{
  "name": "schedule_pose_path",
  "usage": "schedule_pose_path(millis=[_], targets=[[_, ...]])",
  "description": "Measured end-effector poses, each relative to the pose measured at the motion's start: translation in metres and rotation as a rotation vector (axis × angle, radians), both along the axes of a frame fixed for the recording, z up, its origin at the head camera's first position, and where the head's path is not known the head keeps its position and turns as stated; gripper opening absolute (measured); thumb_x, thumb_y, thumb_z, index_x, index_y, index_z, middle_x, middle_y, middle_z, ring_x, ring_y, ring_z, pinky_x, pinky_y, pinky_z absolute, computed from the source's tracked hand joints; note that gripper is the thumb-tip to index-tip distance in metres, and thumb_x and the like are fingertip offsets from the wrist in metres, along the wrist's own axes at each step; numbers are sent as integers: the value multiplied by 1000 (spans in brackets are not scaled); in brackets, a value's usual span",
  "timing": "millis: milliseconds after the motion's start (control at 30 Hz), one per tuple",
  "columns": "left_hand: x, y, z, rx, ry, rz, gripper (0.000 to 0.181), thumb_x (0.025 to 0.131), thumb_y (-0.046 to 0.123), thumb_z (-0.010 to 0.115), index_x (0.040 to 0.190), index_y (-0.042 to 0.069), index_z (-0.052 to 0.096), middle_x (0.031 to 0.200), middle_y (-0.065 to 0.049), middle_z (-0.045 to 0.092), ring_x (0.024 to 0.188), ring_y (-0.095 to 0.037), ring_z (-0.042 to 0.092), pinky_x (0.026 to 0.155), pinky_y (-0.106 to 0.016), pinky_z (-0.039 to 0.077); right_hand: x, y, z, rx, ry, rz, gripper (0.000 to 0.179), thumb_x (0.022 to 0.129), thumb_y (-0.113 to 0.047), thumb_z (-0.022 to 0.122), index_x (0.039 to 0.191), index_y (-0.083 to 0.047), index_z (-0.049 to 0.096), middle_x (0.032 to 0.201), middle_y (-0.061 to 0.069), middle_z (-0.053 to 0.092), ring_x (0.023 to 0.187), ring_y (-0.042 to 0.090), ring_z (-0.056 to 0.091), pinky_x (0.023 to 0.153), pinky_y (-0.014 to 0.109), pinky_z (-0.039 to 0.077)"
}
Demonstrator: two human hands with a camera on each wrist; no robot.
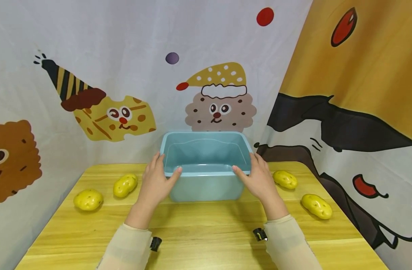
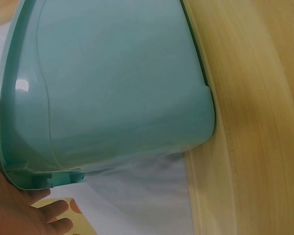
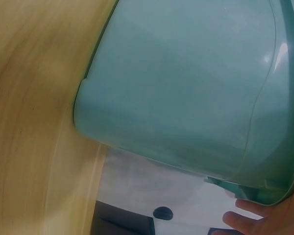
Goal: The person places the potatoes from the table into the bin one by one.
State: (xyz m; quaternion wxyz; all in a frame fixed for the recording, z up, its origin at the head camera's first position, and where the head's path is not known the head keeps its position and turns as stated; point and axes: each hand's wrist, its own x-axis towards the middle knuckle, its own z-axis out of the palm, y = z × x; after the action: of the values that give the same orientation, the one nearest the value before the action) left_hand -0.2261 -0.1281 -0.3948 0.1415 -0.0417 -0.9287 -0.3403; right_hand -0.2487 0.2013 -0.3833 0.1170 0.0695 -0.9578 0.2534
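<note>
Two cream fabric sleeves [image 1: 128, 243] lie nearest the viewer, short of the rectangular light-blue plastic bin [image 1: 206, 188]. A small black fitting [image 1: 156, 244] sits at the inner side of each cuff, probably placed there to face the work.

The left hand [image 1: 156, 183] grips the bin at its near left corner; the right hand [image 1: 259, 180] grips the near right corner. Each thumb bears on the near rim [image 1: 207, 174], and the fingers pass along the outside, below the side rim. This mirrored hold likely balances the load and limits tilting.

The bin stands upright on the yellow wood-grain table [image 1: 206, 232], towards its far edge and midway between the sides. Its base appears to rest on the surface; slight lift cannot be ruled out.

Four yellow, oval, glossy potatoes flank the bin, none touching it. On its left lie a nearer potato [image 1: 88, 200] and a farther potato [image 1: 125, 185]; on its right, a nearer potato [image 1: 316, 206] and a farther potato [image 1: 285, 179]. Pairing them at the sides presumably keeps the centre available for the bin.

Beyond the bin hangs a white cartoon-printed cloth [image 1: 131, 67], apparently serving as a backdrop.
</note>
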Motion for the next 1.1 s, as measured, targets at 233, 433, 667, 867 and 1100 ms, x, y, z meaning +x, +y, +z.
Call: schedule_pose_path(millis=[233, 433, 667, 867, 1100], targets=[[1, 0, 1, 3, -1, 5, 94, 94, 65, 51, 154, -3, 28, 163, -21, 19, 144, -46, 23, 114, -66, 19, 0, 0, 1, -3, -6, 2, 105, 91, -75, 46, 157, 2, 22, 160, 26, 21, 144, 47, 23, 109, 71, 26], [1, 0, 1, 0, -4, 9, 93, 95, 64, 52, 154, -3, 28, 163, -22, 19, 144, -47, 23, 113, -67, 19, -1, 0, 0, -7, -7, 2, 104, 91, -75, 46, 157, 2, 22, 161, 26, 20, 145, 46, 23, 109, 70, 27], [0, 0, 0, -14, -7, 16, 94, 94, 65, 52, 154, -3, 28, 163, -22, 19, 144, -47, 24, 113, -67, 19, 0, 2, 1, 8, -6, 9, 104, 91, -74, 46, 156, 3, 22, 160, 27, 21, 144, 47, 23, 108, 70, 26], [1, 1, 2, -14, -17, 22, 95, 93, 66, 53, 155, -2, 27, 163, -21, 19, 143, -46, 25, 113, -67, 20, -1, 4, 2, 28, -7, 25, 103, 92, -74, 44, 156, 4, 22, 160, 27, 21, 144, 47, 22, 108, 71, 27], [0, 2, 3, -18, -23, 27, 94, 93, 64, 54, 155, -2, 27, 163, -20, 20, 143, -46, 26, 113, -67, 21, -1, 5, 6, 42, -22, 39, 102, 93, -72, 46, 156, 4, 23, 160, 27, 23, 143, 47, 24, 109, 69, 28]])
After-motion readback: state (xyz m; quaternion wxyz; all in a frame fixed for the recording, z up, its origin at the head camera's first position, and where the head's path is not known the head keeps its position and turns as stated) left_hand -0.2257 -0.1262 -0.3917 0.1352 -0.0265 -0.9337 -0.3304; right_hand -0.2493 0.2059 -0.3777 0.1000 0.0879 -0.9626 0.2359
